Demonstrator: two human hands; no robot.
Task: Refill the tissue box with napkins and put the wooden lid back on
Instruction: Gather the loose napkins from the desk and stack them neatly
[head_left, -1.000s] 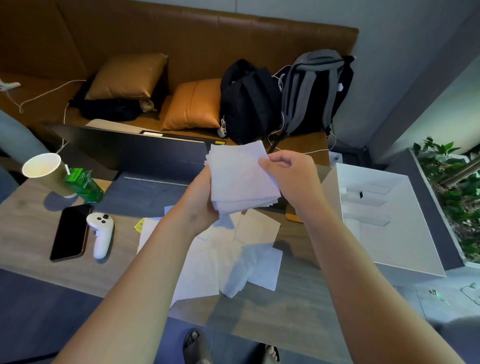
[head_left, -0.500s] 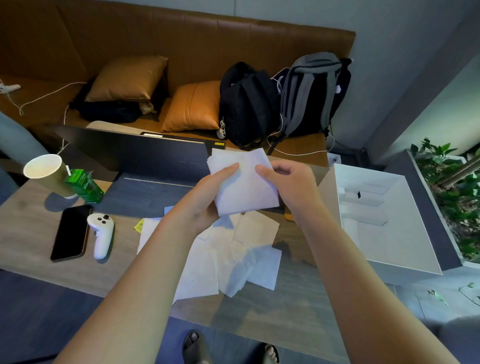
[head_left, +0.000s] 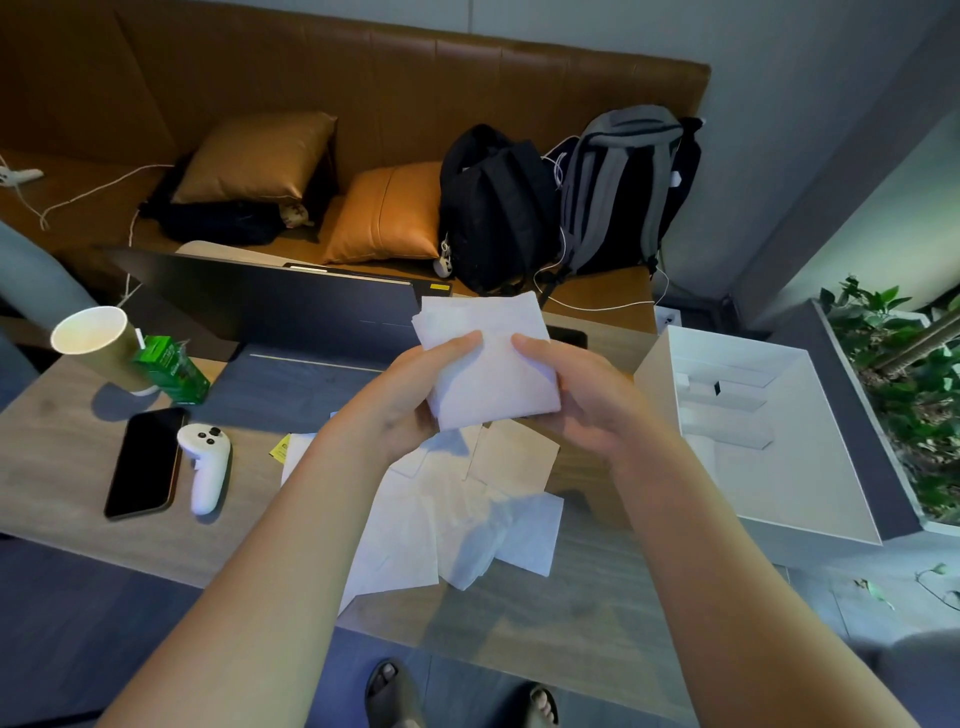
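Note:
A stack of white napkins (head_left: 488, 358) is held above the table between both hands. My left hand (head_left: 415, 395) grips its left edge with the thumb on top. My right hand (head_left: 576, 395) grips its right edge the same way. Under the stack, several loose white napkins (head_left: 467, 514) lie spread on the wooden table (head_left: 62, 457). A dark object (head_left: 569, 336) peeks out just behind the stack; I cannot tell what it is. No wooden lid is in sight.
A phone (head_left: 143, 462), a white controller (head_left: 208, 465), a paper cup (head_left: 98, 345) and a green carton (head_left: 174, 369) sit at the table's left. A dark laptop (head_left: 270, 312) stands behind. An open white box (head_left: 769, 431) is at the right. Backpacks and cushions lie on the sofa.
The fanned stack has been squared up and lowered slightly. My left thumb came over its top, and both hands now press the stack from either side.

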